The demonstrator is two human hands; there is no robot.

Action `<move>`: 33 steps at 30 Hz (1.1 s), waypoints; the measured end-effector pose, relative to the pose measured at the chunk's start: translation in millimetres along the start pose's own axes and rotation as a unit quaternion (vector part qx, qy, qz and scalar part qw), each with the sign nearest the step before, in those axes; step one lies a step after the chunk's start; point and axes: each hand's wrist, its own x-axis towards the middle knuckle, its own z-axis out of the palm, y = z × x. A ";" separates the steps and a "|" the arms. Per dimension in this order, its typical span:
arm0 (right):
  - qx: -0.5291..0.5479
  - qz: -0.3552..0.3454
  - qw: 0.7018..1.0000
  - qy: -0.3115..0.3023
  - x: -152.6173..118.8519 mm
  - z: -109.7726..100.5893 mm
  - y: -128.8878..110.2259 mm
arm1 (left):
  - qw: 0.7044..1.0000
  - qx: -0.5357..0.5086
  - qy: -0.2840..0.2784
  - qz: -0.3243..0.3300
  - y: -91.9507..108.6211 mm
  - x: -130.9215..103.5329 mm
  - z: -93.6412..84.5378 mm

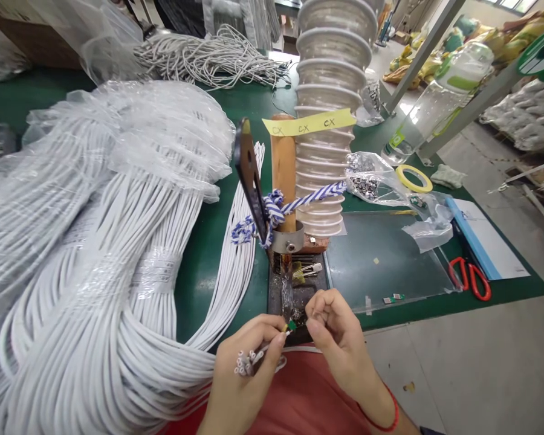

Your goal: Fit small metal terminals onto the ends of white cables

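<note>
My left hand [240, 380] is closed around a few white cables [248, 362], their cut ends poking out between thumb and fingers. At its fingertips sits a tiny green circuit board [291, 326], pinched together with a cable end. Just above it points the tip of a soldering iron [283, 169], which is clamped upright with its wooden handle on top. To the right of the board my right hand [338, 338] has curled fingers, thumb close to the index finger. Whatever lies between them is too small to make out.
A large bundle of white cables [95, 338] covers the left side. Behind the iron rises a ribbed clear hose [330, 78]. On the right are small boards [393, 298] on a clear sheet [385, 260], red-handled scissors [474, 278], yellow tape [414, 179] and a bottle [439, 103].
</note>
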 end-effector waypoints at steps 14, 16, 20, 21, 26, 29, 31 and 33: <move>-0.100 -0.070 0.992 0.020 -3.9 8.0 1.0 | 0.999 0.025 0.032 0.026 4.7 5.0 -5.0; -0.102 -0.091 0.990 0.030 -1.9 10.2 0.3 | 0.998 0.031 0.037 0.026 3.6 5.4 -4.8; -0.091 -0.107 0.989 0.040 0.7 13.2 0.1 | 0.998 0.032 0.045 0.034 4.2 7.6 -5.1; -0.087 -0.106 0.990 0.040 1.0 13.9 0.2 | 0.998 0.028 0.047 0.037 4.9 8.1 -5.3; -0.067 -0.120 0.989 0.049 2.0 17.4 -0.4 | 0.998 0.002 0.056 0.036 8.0 7.4 -5.0; -0.060 -0.129 0.989 0.050 2.9 18.2 -1.9 | 0.997 -0.015 0.065 0.035 6.8 5.8 -3.5; -0.060 -0.130 0.989 0.046 3.1 17.3 -2.6 | 0.996 -0.030 0.073 0.028 4.8 4.7 -2.6; -0.066 -0.127 0.989 0.043 2.6 15.2 -3.2 | 0.996 -0.040 0.075 0.020 2.9 3.4 -2.2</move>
